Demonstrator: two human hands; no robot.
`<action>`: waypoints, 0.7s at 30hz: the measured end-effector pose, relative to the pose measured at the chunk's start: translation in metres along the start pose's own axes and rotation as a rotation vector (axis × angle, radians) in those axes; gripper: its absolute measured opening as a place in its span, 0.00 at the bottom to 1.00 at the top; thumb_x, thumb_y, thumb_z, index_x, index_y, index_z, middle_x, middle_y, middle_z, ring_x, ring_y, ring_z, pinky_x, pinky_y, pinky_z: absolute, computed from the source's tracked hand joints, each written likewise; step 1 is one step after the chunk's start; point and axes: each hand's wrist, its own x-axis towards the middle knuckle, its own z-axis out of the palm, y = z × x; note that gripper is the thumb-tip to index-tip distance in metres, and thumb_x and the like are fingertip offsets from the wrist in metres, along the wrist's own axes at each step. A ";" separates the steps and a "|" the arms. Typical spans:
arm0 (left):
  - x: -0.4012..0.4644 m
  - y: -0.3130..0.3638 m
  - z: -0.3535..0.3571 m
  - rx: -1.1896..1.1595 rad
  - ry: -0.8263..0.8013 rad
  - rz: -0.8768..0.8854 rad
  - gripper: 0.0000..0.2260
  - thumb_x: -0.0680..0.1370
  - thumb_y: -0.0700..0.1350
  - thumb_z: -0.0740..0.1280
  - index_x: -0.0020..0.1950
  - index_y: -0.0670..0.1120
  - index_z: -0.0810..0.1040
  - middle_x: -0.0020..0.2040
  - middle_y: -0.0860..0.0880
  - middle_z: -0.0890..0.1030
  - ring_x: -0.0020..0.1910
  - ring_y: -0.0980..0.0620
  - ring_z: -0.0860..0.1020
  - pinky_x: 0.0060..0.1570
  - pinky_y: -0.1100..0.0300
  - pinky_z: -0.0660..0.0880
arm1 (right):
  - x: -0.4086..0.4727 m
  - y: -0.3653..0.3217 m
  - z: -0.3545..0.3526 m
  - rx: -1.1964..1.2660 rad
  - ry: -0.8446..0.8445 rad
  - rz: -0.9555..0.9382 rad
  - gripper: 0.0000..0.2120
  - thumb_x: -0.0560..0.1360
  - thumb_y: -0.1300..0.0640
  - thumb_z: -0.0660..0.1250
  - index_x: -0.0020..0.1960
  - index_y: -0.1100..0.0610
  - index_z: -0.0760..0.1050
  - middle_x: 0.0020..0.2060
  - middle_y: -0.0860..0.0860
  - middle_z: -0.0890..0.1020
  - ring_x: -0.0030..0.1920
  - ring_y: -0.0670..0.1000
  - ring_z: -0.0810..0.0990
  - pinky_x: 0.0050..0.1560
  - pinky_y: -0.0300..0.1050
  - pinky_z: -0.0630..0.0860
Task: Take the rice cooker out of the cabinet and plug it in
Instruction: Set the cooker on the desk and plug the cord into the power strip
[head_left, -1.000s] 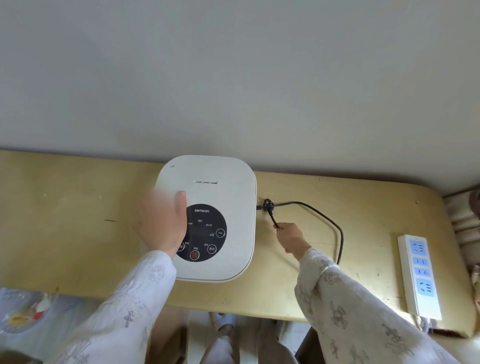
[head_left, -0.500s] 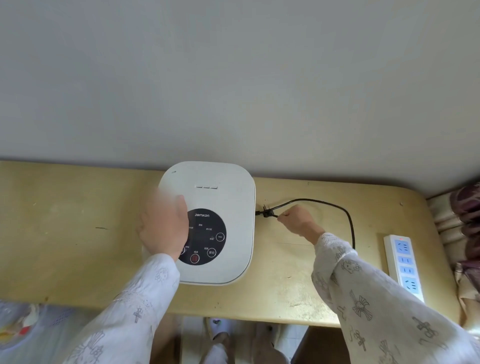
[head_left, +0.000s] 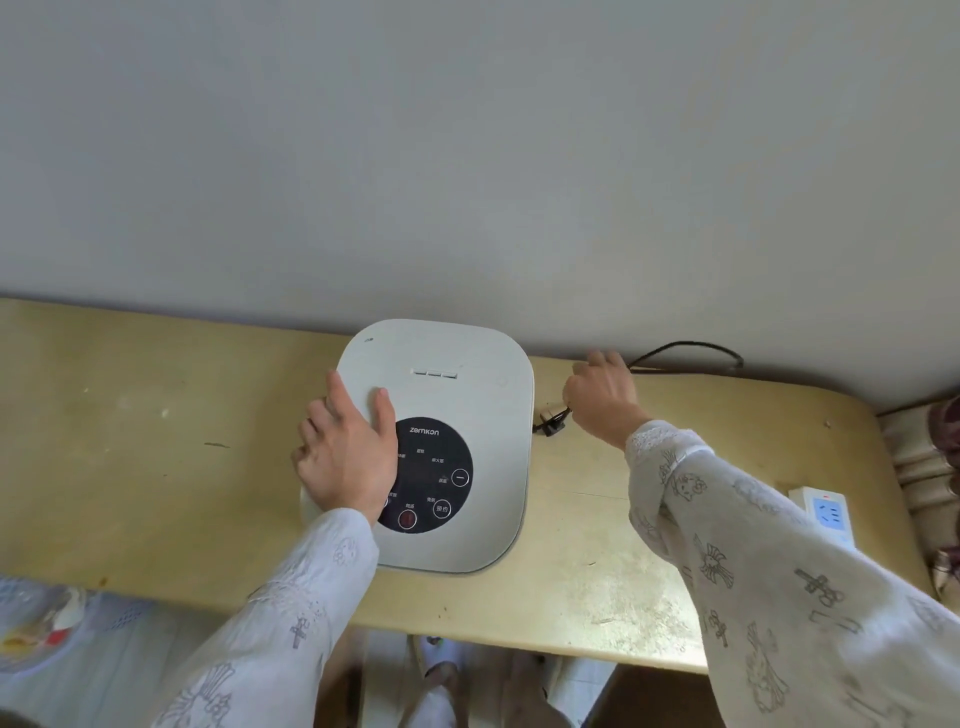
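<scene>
Rice cooker (head_left: 436, 447) is out and sits on my surface (head_left: 156, 467). My left hand (head_left: 345, 457) lies flat and open on its lid. My right hand (head_left: 602, 397) pinches the cord (head_left: 685, 351). Plugging into the power strip (head_left: 826, 514) is left.

Both arms wear loose, pale white sleeves (head_left: 779, 587) of thin fabric printed with faint grey cartoon figures and cross-like motifs; a lacy trim edges the cuff (head_left: 662, 441) at centre right.
</scene>
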 end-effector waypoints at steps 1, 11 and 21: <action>0.000 0.000 0.000 0.008 0.009 -0.007 0.25 0.78 0.55 0.56 0.71 0.43 0.61 0.57 0.34 0.74 0.55 0.36 0.73 0.50 0.41 0.69 | 0.003 0.000 -0.002 -0.066 0.000 -0.049 0.11 0.76 0.61 0.60 0.52 0.53 0.79 0.51 0.49 0.79 0.57 0.53 0.71 0.59 0.45 0.66; -0.001 0.000 0.002 0.000 0.049 0.005 0.25 0.78 0.54 0.58 0.70 0.42 0.64 0.55 0.34 0.75 0.53 0.35 0.74 0.48 0.42 0.71 | 0.023 -0.007 -0.003 -0.344 -0.037 -0.233 0.09 0.76 0.56 0.62 0.53 0.52 0.79 0.56 0.49 0.77 0.61 0.54 0.68 0.65 0.54 0.59; 0.003 -0.004 0.008 0.023 0.054 -0.009 0.25 0.78 0.55 0.58 0.71 0.42 0.63 0.59 0.35 0.74 0.55 0.36 0.73 0.49 0.42 0.70 | 0.024 -0.009 0.041 -0.211 -0.017 -0.335 0.09 0.75 0.57 0.61 0.51 0.52 0.79 0.45 0.47 0.81 0.55 0.53 0.71 0.61 0.52 0.60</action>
